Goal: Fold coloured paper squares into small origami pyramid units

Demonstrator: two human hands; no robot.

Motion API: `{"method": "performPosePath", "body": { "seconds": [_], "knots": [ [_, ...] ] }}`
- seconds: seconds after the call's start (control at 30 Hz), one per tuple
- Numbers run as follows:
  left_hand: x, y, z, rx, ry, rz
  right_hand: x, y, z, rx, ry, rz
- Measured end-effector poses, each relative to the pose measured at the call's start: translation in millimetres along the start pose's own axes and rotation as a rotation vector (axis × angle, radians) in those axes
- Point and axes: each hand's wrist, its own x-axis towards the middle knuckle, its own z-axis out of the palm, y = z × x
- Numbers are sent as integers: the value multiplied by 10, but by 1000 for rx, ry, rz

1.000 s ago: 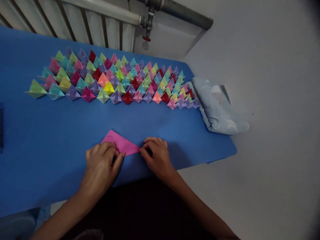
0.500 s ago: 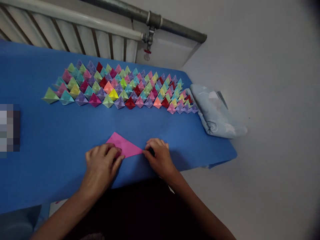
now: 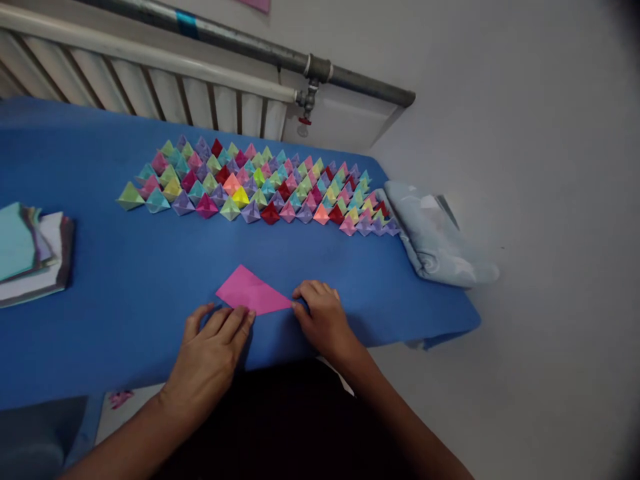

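Note:
A pink sheet of origami paper [image 3: 253, 291], folded into a kite-like shape, lies on the blue table near its front edge. Along the paper's lower left edge rest the fingertips of my left hand [image 3: 213, 347], fingers stretched out and slightly apart. My right hand [image 3: 323, 317] pinches the narrow right tip of the paper between thumb and forefinger, its other fingers curled. Beyond both hands, rows of small folded paper boats [image 3: 260, 197] in many colours stand close together.
A stack of coloured paper [image 3: 17, 243] sits at the left of the blue tabletop [image 3: 125, 287]. Folded pale blue cloth [image 3: 425, 233] lies at the right end by the wall. Behind the table are a white radiator [image 3: 150, 83] and a grey pipe [image 3: 250, 47] with a valve.
My left hand has slid down off the paper's face to its lower edge, its fingers straightening. My right hand stays at the tip. The view has shifted, bringing the paper stack into sight.

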Motion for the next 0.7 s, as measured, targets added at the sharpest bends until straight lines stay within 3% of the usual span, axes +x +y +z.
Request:
{"method": "performPosePath", "body": {
  "seconds": [0.13,0.27,0.4,0.57,0.7],
  "knots": [
    [-31,15,36,-12,40,1,34,-115,-21,-93,-61,-66],
    [-26,7,96,-53,90,-18,97,-143,-74,-18,-162,17],
    [-14,10,128,-112,161,-52,124,-119,-145,117,-245,88],
    [0,12,147,-157,182,-74,49,-122,-162,316,-171,46],
    [41,17,139,-169,172,-83,3,-153,-152,592,-206,192]
  ]
}}
